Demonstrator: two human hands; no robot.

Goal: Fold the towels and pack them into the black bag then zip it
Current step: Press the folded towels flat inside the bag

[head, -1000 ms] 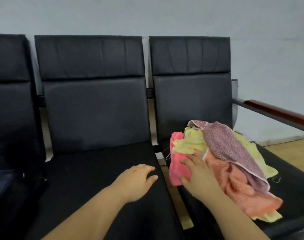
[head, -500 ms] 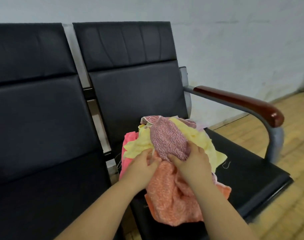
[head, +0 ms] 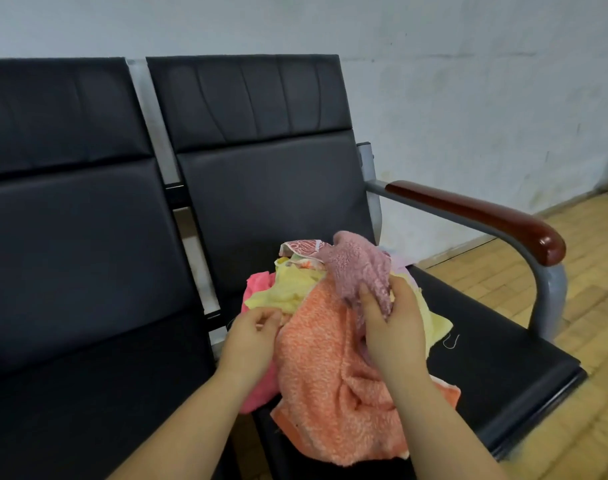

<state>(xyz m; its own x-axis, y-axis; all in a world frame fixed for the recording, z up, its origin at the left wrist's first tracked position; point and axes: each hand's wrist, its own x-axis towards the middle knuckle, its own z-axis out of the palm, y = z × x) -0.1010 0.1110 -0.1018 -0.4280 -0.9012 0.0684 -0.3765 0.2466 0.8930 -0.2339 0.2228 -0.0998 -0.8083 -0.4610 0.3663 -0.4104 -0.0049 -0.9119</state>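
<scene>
A loose pile of towels lies on the right black seat (head: 496, 372). On top is a mauve towel (head: 359, 266), bunched up and gripped by my right hand (head: 392, 327). Below it an orange towel (head: 333, 372) hangs over the seat's front edge. My left hand (head: 252, 336) pinches the orange towel's left edge. A yellow towel (head: 292, 291), a bright pink towel (head: 257, 284) and a patterned cloth (head: 304, 247) lie underneath. The black bag is out of view.
A second black seat (head: 88, 393) stands to the left, with a metal gap between the two. A wood-topped armrest (head: 486, 216) bounds the right seat. White wall behind, wooden floor (head: 589, 306) to the right.
My view has swung right, away from the left seats. Both hands moved onto the pile; the right hand lifted the mauve towel off the orange one, and the left slid to the orange towel's edge.
</scene>
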